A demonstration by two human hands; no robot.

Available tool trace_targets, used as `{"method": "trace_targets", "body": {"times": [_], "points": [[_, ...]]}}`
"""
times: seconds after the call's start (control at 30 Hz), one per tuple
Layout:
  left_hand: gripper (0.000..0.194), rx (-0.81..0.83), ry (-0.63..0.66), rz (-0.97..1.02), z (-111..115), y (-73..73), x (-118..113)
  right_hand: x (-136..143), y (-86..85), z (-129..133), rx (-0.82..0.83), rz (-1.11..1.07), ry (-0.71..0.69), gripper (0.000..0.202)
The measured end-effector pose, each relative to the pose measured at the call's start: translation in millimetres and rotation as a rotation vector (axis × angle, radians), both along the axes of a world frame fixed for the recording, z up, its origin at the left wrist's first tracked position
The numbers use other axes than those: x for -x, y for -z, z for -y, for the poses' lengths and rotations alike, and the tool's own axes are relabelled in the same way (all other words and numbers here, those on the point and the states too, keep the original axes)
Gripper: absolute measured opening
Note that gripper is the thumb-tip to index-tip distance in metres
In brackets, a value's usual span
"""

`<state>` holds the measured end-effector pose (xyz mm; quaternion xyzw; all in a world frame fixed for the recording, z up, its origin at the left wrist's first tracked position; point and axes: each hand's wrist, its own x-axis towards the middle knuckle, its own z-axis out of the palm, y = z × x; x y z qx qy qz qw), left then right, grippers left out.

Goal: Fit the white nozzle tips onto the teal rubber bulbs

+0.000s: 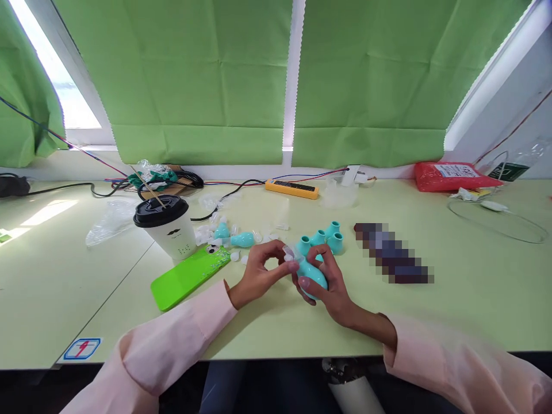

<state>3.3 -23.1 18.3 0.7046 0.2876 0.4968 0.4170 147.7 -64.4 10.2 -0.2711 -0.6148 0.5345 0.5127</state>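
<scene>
Turquoise bulb | right hand: fingers clamped round it | left hand: arched, fingers pinching clear piece

Bright daylight through left window; glare on tabletop; edges stretched; pixelated patch

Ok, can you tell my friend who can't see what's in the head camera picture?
A person's right hand holds a turquoise bulb-shaped piece over a pale green table, while the left hand pinches clear plastic at its neck. More turquoise pieces stand behind, with a white cup and bright green case to the left.
</scene>
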Motion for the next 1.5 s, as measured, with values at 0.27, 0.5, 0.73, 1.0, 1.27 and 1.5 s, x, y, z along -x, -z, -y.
{"method": "trace_targets", "body": {"times": [0.27,0.5,0.73,1.0,1.27,1.5], "points": [[0.025,0.048,0.082,-0.056,0.3,-6.8,-0.4,1.3,-8.1,-1.2,0.096,-0.016,0.005,0.029],[0.027,-0.148,-0.005,-0.244,4.5,-13.3,-0.3,3.8,-5.0,-2.7,0.052,0.010,0.117,0.026],[0.025,0.143,-0.039,-0.046,-0.5,-10.7,-3.9,3.7,3.9,-10.7,-0.266,0.351,0.495,0.026],[0.020,0.257,-0.124,0.120,4.9,-10.2,-4.9,2.5,10.5,-14.3,-0.311,0.473,0.565,0.027],[0.012,0.038,-0.180,0.073,5.3,-7.6,-4.0,1.5,10.7,-12.6,-0.328,0.460,0.556,0.024],[0.008,0.017,-0.267,0.050,5.6,-8.1,-3.0,2.4,10.9,-12.8,-0.312,0.478,0.520,0.025]]}}
